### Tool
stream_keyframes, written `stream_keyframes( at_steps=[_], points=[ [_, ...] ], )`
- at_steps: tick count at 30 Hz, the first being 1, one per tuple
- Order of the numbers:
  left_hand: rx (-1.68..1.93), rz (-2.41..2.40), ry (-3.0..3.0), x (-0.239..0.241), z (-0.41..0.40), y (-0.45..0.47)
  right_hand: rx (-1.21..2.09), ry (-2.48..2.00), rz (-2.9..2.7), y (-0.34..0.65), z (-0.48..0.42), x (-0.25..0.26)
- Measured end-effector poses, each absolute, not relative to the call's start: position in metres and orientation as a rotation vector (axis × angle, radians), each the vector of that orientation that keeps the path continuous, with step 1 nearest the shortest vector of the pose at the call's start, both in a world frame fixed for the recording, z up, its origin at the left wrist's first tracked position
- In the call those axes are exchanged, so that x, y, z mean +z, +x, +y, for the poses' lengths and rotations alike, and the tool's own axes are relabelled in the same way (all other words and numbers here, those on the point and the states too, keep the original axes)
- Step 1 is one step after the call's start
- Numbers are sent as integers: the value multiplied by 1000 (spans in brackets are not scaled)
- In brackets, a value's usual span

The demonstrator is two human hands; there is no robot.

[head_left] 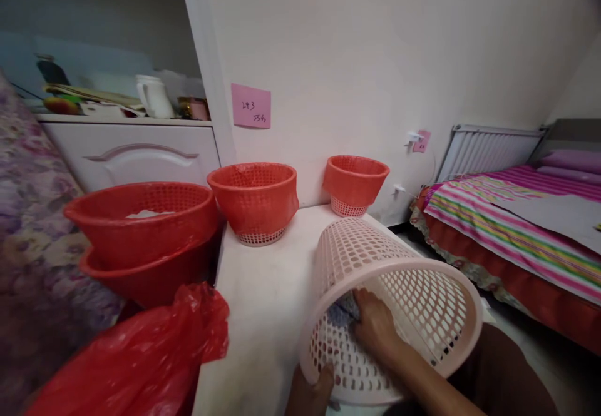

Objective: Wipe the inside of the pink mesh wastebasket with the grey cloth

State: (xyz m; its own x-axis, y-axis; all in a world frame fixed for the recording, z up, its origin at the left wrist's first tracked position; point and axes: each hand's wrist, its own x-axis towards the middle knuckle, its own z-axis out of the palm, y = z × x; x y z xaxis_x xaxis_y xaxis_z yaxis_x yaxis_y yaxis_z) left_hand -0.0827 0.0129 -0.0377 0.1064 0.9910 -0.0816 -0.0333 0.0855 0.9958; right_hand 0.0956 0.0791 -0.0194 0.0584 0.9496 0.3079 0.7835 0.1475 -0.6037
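Note:
A pale pink perforated basket (375, 259) lies tilted on its side on the white table (263, 303), mouth toward me. My left hand (313, 392) grips its near rim from below. My right hand (373, 323) reaches inside the basket, fingers closed on a bluish cloth (342, 311) pressed against the inner wall. Two more baskets lined with red bags (256, 198) (355, 181) stand upright at the back of the table.
Two stacked red tubs (141, 228) sit at the left, with a loose red plastic bag (141, 353) in front. A striped bed (516, 228) and a radiator (488, 150) are at the right. A white cabinet (136, 153) with clutter stands behind.

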Motion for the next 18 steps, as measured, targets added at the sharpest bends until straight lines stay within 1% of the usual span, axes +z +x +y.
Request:
stream_keyframes(
  at_steps=[2,5,7,9,13,16,18],
  points=[
    [1164,1168,1185,-32,12,-82,346,-1689,-1813,100,46,-26],
    [1257,1237,1202,-19,12,-87,575,-1555,-1910,105,9,-29],
    [1228,1308,1206,-10,13,-96,732,-1397,-1918,105,-1,-23],
    [1193,1380,1199,-2,15,-106,789,-1282,-1892,102,3,-13],
    [1234,1457,1188,6,17,-117,672,-1156,-1831,93,43,13],
    [1313,1458,1195,2,18,-112,522,-1136,-1674,86,89,25],
    [1284,1421,1183,-5,19,-105,468,-1150,-1558,82,120,28]
  ],
)
